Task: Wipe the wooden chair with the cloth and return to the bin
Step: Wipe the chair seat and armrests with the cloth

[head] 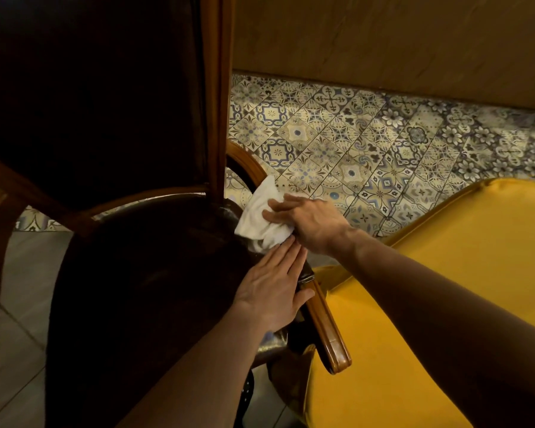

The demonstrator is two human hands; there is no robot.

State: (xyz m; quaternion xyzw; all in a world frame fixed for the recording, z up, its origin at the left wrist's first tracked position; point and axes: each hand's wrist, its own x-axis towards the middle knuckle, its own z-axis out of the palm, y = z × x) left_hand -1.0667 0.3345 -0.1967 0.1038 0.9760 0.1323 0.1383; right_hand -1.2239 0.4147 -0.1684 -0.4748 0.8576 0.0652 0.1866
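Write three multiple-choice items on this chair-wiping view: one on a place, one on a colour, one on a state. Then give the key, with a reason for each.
1. Where is the white cloth?
A. On the yellow seat
B. On the wooden chair's armrest, near the backrest
C. On the tiled floor

2. What colour is the neighbouring seat cushion?
A. Yellow
B. Green
C. Red

3. How is the left hand?
A. Clenched on the cloth
B. Raised in the air
C. Flat, fingers extended, on the chair's edge

Key: 1 B, the right hand presses the cloth against the arm; 2 A, it is plainly yellow; 3 C, the palm lies open beside the armrest.
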